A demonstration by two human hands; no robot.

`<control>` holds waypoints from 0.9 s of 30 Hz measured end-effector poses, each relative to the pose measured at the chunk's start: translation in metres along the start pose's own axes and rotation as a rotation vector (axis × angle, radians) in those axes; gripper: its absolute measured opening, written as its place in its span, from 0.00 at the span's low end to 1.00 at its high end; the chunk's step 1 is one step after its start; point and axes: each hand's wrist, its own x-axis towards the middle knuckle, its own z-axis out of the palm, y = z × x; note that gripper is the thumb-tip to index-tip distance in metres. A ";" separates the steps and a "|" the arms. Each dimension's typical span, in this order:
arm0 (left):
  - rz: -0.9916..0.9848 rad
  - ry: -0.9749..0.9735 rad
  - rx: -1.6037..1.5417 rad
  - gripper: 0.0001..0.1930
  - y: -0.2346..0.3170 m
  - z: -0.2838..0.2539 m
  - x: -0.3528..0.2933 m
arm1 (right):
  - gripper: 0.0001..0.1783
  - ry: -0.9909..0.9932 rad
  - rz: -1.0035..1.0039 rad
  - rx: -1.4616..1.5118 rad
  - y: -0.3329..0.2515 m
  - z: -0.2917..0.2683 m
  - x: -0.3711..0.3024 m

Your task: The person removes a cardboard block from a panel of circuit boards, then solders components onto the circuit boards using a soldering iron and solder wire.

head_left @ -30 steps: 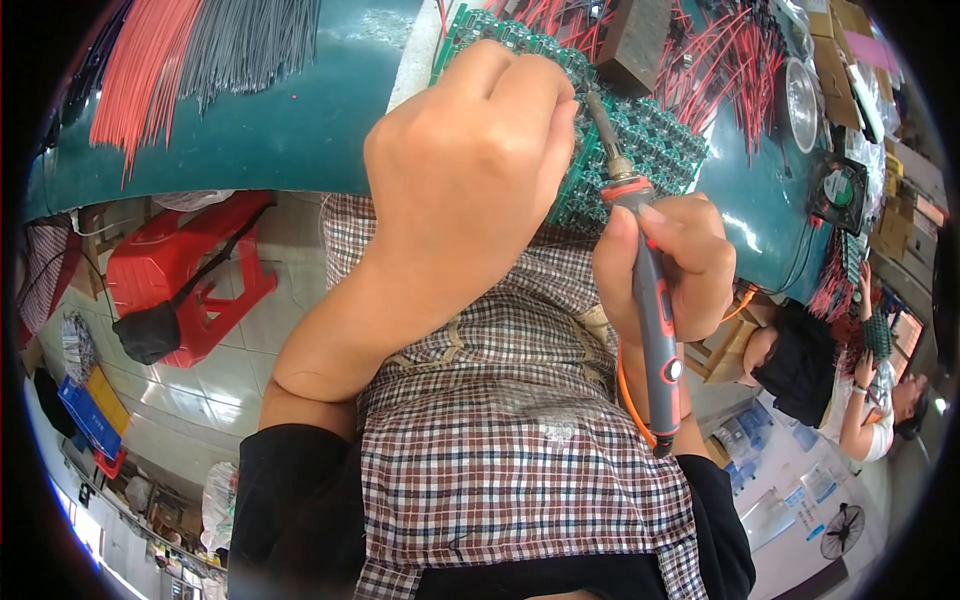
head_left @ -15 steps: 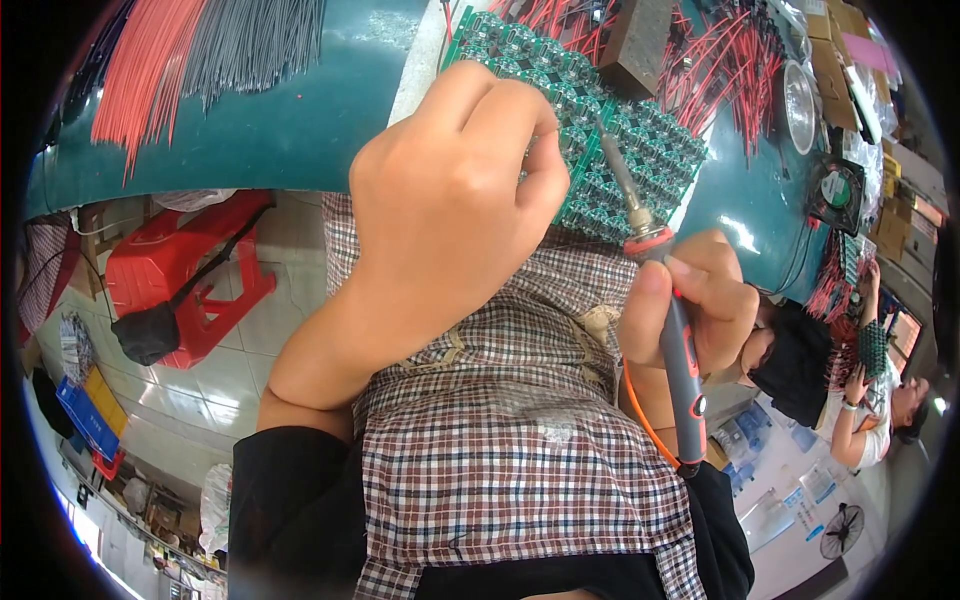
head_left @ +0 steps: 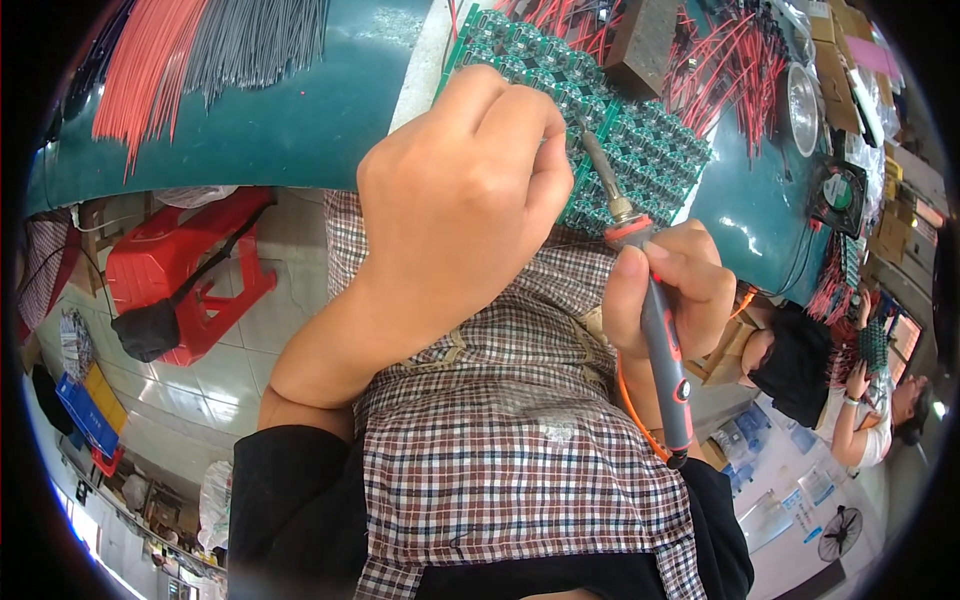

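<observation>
A green panel of small circuit boards (head_left: 640, 150) lies on the bench in front of me. Over its left part is my left hand (head_left: 465, 185), fingers curled and pinched together; what they hold, if anything, is hidden behind the hand. My right hand (head_left: 675, 290) grips a grey and red soldering iron (head_left: 662, 325) like a pen. Its metal tip points up and left over the boards, close to my left fingertips. Whether the tip touches a board I cannot tell. An orange cord (head_left: 628, 400) trails from the iron's lower end.
A dark metal block (head_left: 640, 50) rests at the panel's far edge, among red wires (head_left: 735, 75). Bundles of red wires (head_left: 150, 75) and grey wires (head_left: 255, 45) lie at the far left. A small fan (head_left: 836, 192) stands right. A red stool (head_left: 190, 270) is below; a co-worker (head_left: 860, 420) sits at right.
My right hand has brought the soldering iron left and slightly up, its tip now nearer my left fingers. My left hand has shifted only slightly.
</observation>
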 end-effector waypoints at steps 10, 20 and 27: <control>0.019 -0.027 0.033 0.06 -0.003 0.001 -0.001 | 0.20 -0.015 -0.013 -0.078 -0.006 0.005 -0.004; 0.026 -0.038 0.040 0.06 -0.003 0.003 0.000 | 0.20 -0.016 -0.041 -0.100 -0.003 0.008 0.000; 0.027 -0.029 -0.002 0.06 -0.002 -0.003 -0.004 | 0.18 0.023 0.003 -0.037 -0.008 -0.014 -0.001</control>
